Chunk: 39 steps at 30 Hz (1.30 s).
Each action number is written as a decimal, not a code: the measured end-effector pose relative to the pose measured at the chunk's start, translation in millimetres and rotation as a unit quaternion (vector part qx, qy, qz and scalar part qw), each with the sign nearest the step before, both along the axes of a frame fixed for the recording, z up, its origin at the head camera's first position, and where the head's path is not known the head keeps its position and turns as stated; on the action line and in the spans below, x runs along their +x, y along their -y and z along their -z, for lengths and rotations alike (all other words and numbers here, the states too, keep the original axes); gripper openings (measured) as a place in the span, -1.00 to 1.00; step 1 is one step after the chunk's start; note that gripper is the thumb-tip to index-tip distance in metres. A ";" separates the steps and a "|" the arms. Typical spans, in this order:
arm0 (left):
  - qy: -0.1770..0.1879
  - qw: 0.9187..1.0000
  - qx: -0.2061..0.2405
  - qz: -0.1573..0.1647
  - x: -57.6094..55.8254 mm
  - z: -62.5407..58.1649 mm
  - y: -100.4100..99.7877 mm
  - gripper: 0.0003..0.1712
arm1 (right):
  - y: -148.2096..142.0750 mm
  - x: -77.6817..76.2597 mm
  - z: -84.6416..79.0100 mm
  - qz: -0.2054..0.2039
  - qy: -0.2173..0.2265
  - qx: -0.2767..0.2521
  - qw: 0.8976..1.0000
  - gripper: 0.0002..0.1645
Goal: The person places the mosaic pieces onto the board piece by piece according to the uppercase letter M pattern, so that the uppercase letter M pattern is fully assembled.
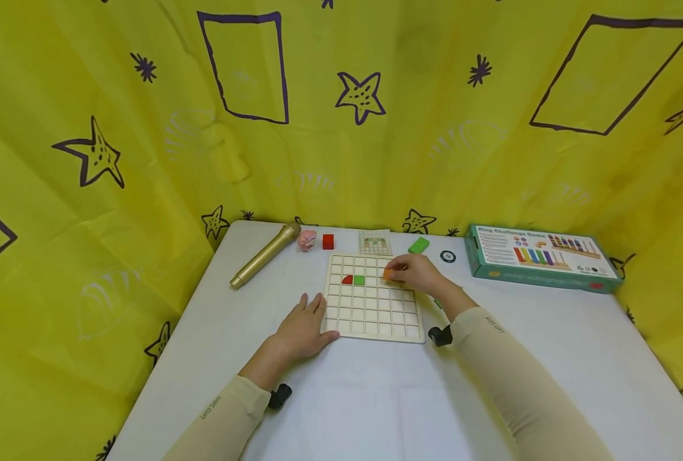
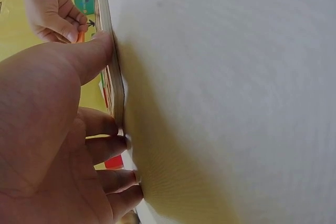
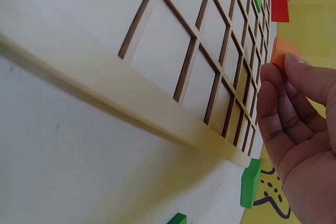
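Note:
A square wooden grid board [image 1: 370, 335] lies on the white table. Within its cells sit a red quarter-round piece [image 1: 347, 280] and, beside it, a green square piece [image 1: 359, 280]. My left hand [image 1: 301, 330] rests at the board's near left corner, thumb along the front edge and fingers spread against the left side. Over the board's upper right cells, my right hand [image 1: 418, 272] pinches an orange block [image 3: 281, 50] between thumb and fingertips. The right wrist view shows this block close over the grid, partly covered by the fingers.
Behind the board lie a pattern card [image 1: 374, 243], a red block [image 1: 328, 241], a pink figure [image 1: 306, 241] and a green block [image 1: 418, 245]. A gold microphone [image 1: 264, 256] is at left. A black-rimmed disc [image 1: 447, 256] and a game box [image 1: 543, 259] are at right.

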<state>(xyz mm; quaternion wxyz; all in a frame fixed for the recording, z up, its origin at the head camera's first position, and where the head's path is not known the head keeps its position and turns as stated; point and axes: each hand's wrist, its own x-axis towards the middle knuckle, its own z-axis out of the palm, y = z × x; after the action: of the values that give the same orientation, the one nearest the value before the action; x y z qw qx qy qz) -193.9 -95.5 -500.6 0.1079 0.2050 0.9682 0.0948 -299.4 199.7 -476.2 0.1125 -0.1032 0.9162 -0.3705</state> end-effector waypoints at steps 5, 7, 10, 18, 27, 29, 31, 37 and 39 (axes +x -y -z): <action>0.004 1.000 0.004 -0.001 0.2 -1.4 -0.4 0.01 | 6.7 -0.5 0.7 -0.003 -0.004 -0.005 1.000 -0.78; 0.005 1.000 0.000 -0.002 0.4 -1.9 -0.4 0.01 | 9.4 -0.9 1.6 -0.009 -0.002 -0.009 1.000 -0.79; 0.006 1.000 -0.002 -0.005 0.6 -2.6 -0.4 0.02 | 13.3 -0.8 1.2 -0.015 0.005 -0.015 1.000 -0.79; 0.001 1.000 -0.008 -0.004 -0.2 -2.4 -0.4 0.01 | 21.8 -2.0 0.4 -0.022 -0.003 0.001 1.000 -0.80; 0.001 1.000 -0.007 0.000 1.1 -3.3 -0.5 0.01 | 26.2 -4.8 8.6 -0.023 0.005 -0.004 1.000 -0.85; 0.000 1.000 -0.006 0.000 1.0 -3.8 -0.8 0.01 | 26.5 -5.3 9.7 -0.024 0.015 -0.014 1.000 -0.84; -0.002 1.000 -0.005 0.000 0.9 -4.0 -1.1 0.01 | 27.3 -5.5 10.4 -0.023 0.025 -0.025 0.999 -0.84; 0.000 1.000 0.001 -0.005 1.5 -3.2 -0.8 0.01 | 32.2 -6.2 11.7 -0.028 0.030 -0.024 0.999 -0.86; 0.003 1.000 0.005 -0.007 2.1 -2.5 -0.7 0.01 | 33.6 -6.6 12.1 -0.030 0.028 -0.010 0.999 -0.87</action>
<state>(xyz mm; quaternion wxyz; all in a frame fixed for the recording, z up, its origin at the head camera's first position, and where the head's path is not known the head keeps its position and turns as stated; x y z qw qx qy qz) -191.8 -94.7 -498.1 0.1094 0.1989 0.9687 0.1006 -306.1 166.1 -488.3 0.1479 -0.1217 0.9053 -0.3792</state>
